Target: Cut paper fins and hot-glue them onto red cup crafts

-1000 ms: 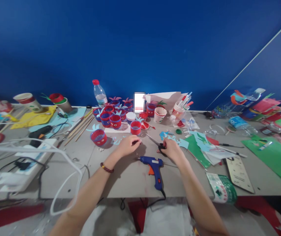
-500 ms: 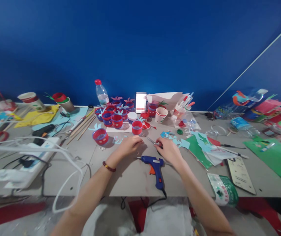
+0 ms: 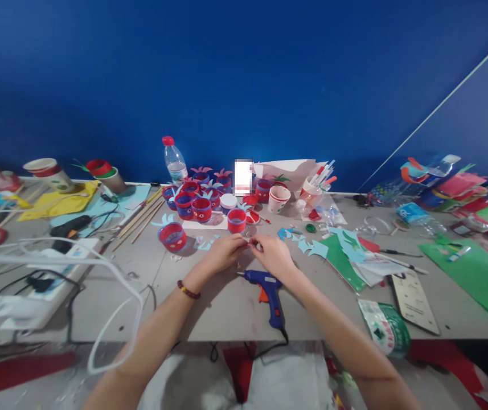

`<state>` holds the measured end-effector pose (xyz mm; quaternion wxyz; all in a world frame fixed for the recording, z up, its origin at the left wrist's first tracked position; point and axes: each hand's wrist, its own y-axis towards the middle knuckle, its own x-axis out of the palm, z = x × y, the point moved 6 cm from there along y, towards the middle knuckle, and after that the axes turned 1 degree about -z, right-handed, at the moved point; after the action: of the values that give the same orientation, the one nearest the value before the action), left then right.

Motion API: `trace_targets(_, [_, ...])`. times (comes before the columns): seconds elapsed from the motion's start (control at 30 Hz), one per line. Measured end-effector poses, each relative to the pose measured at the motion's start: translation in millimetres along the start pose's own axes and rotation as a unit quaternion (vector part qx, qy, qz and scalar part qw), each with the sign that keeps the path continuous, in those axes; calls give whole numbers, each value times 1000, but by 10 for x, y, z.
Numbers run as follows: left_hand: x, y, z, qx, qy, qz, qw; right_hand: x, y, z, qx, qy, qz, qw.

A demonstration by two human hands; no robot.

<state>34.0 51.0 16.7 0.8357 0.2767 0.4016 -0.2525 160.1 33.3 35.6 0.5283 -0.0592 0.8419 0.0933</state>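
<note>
Small item (image 3: pixel 250 242): pinched between the fingertips of both hands, too small to identify; its heading and long axis cannot be told. Left hand (image 3: pixel 223 253) and right hand (image 3: pixel 274 256) meet fingertip to fingertip just above the surface (image 3: pixel 226 307), each closed in a pinch. Judged step: fine fitting or joining of a small piece. The next move calls for a steady two-handed hold. Blue glue gun (image 3: pixel 267 290) lies just behind the hands, nozzle towards the left hand. Red cup (image 3: pixel 236 220) stands just beyond the fingertips.
</note>
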Motion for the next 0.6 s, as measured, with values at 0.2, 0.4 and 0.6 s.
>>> trace_targets(0.2, [-30,13,-8,-38,-37,27,998,160,35,176,2,195,3,981])
trace_targets(0.4, [-92,27,22,-57,-71,63,994,193,58,264,24,297,13,955])
trace_targets(0.6, [-113,21,-2,-65,-122,80,987,132,36,303,54,236,12,970])
